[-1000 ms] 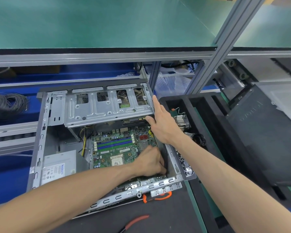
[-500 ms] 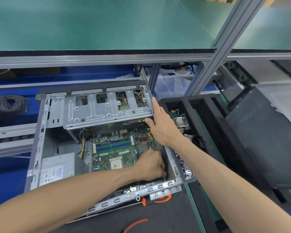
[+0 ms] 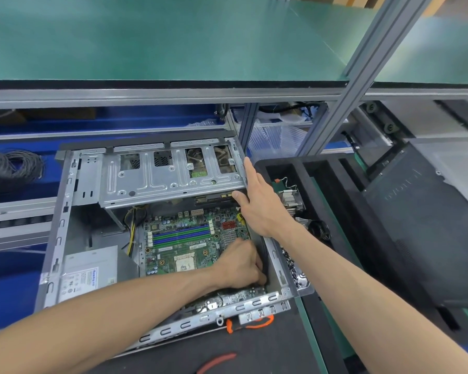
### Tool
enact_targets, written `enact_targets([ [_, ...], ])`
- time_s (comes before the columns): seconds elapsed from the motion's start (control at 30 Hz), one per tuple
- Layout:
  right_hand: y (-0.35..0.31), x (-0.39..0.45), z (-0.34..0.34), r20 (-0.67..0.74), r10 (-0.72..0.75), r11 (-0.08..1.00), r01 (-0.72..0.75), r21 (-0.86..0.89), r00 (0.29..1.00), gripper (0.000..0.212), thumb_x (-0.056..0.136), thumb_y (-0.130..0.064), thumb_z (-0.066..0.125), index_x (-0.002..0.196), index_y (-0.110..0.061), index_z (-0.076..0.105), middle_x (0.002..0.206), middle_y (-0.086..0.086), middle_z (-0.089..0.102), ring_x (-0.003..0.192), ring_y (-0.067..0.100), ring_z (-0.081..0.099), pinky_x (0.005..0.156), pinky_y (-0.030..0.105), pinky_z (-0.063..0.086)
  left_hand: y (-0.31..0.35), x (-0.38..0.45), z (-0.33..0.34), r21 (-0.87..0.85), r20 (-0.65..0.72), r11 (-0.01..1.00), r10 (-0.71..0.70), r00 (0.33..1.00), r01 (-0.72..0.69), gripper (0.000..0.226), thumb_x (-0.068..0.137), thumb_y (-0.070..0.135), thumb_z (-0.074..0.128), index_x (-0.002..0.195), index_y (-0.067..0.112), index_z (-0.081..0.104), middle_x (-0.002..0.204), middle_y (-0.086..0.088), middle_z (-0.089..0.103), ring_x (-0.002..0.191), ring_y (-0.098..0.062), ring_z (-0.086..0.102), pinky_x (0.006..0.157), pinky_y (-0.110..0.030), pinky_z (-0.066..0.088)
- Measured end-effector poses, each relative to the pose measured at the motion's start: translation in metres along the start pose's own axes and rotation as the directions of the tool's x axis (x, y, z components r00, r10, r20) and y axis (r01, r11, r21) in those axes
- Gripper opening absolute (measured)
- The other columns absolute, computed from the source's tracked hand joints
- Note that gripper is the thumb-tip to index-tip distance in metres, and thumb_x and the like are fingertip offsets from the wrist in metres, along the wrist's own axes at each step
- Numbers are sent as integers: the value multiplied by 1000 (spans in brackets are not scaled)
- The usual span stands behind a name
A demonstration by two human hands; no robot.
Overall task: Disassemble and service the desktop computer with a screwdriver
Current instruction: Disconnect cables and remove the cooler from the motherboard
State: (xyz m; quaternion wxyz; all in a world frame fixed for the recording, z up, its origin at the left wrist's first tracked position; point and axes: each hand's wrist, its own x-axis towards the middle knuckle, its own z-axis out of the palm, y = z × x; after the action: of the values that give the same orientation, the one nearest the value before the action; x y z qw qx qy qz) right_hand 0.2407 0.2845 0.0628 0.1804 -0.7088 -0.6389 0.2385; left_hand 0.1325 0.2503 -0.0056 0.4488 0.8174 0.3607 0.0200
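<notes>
Green circuit board fills the floor of the open desktop case [image 3: 57, 238], which lies on its side on the dark mat, and both hands are down in it. Left hand [image 3: 241, 265] is curled tight at the near right corner of the motherboard [image 3: 184, 247], fingers tucked against the case wall; whether they pinch a screw, a connector or the board's edge I cannot tell, they are hidden under the knuckles. Right hand [image 3: 260, 203] lies flat, fingers straight, index along the right end of the drive cage [image 3: 170, 179], thumb at its lower edge, steadying the frame. No screwdriver in either hand, so this reads as working the board or a small fitting loose, well into the strip-down: the CPU socket [image 3: 184, 264] sits bare and the memory slots [image 3: 181, 234] are empty. Next move likely calls for freeing that corner and tilting the board clear of the near rear panel, with care for the yellow power cables [image 3: 131, 228] at the left. Drive cage overhangs the far edge of the board, and the power supply [image 3: 87, 271] crowds the near left. An orange-handled tool [image 3: 251, 323] peeks from under the near rail, red-handled pliers [image 3: 216, 363] lie nearer. To the right, a black foam tray [image 3: 333, 201] holds a heatsink [image 3: 291, 199], with the dark side panel [image 3: 427, 225] beyond.
</notes>
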Motion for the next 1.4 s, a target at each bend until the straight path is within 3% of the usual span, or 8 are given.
enact_targets([
  [0.23, 1, 1, 0, 2, -9, 1000, 9, -8, 1000, 79, 105, -34, 46, 159, -31, -12, 162, 7, 27, 138, 32, 41, 108, 45, 37, 10, -12, 1, 30, -65, 988, 151, 986, -150, 48, 68, 20, 74, 34, 20, 41, 31, 14, 38, 34, -6, 36, 45, -6, 28],
  [0.6, -4, -2, -2, 5, -2, 999, 2, -41, 1000, 79, 105, -34, 46, 159, -31, -13, 162, 10, 26, 138, 36, 41, 109, 47, 36, 10, -7, -29, -126, 92, 991, 46, 995, -34, 27, 69, 25, 84, 51, 33, 66, 49, 20, 57, 47, 3, 50, 44, -7, 32],
  [0.8, -4, -1, -3, 15, 9, 999, -9, -49, 1000, 82, 104, -38, 47, 158, -34, -15, 165, 11, 21, 142, 37, 36, 111, 48, 34, 11, -14, -39, -96, 294, 995, 31, 955, -3, 12, 76, 32, 85, 72, 31, 74, 67, 23, 69, 63, 7, 58, 64, -15, 44],
  [0.9, -4, -2, -4, 17, 21, 998, -20, -63, 1000, 82, 104, -39, 46, 157, -35, -16, 166, 11, 19, 143, 38, 36, 111, 51, 34, 8, -18, -33, -68, 339, 997, 43, 940, -21, 17, 91, 25, 73, 75, 19, 69, 66, 13, 66, 63, -1, 58, 65, -20, 45],
  [1.0, -4, -2, -3, 10, 20, 996, -19, -84, 1000, 82, 104, -40, 46, 157, -36, -17, 166, 11, 20, 143, 37, 36, 110, 53, 35, 4, -21, -33, -207, 378, 976, 21, 925, 63, 22, 100, 9, 58, 80, 4, 65, 91, -18, 75, 87, -19, 75, 83, -34, 59],
  [1.17, -4, -1, -2, -4, 15, 993, -15, -120, 1000, 81, 104, -42, 45, 157, -35, -16, 165, 10, 23, 147, 34, 30, 110, 54, 35, -7, -24, -52, -179, 207, 980, -52, 977, 90, 30, 99, 13, 62, 126, 3, 66, 97, -12, 77, 83, -15, 75, 82, -27, 61],
  [1.3, -3, -1, -3, -21, 6, 990, -9, -140, 1000, 81, 103, -45, 44, 156, -35, -15, 163, 10, 25, 145, 33, 31, 107, 56, 38, -19, -30, -79, -61, -40, 993, -100, 994, 97, 24, 94, 19, 65, 116, 14, 75, 83, 2, 75, 86, -15, 71, 81, -20, 54],
  [1.4, -3, -1, -3, -32, -4, 987, -1, -164, 999, 80, 102, -48, 44, 157, -35, -13, 160, 8, 28, 142, 32, 35, 103, 57, 42, -26, -35, -95, -25, -150, 986, -165, 975, 163, 23, 94, 22, 67, 114, 16, 76, 94, -1, 75, 70, -7, 68, 71, -20, 55],
])
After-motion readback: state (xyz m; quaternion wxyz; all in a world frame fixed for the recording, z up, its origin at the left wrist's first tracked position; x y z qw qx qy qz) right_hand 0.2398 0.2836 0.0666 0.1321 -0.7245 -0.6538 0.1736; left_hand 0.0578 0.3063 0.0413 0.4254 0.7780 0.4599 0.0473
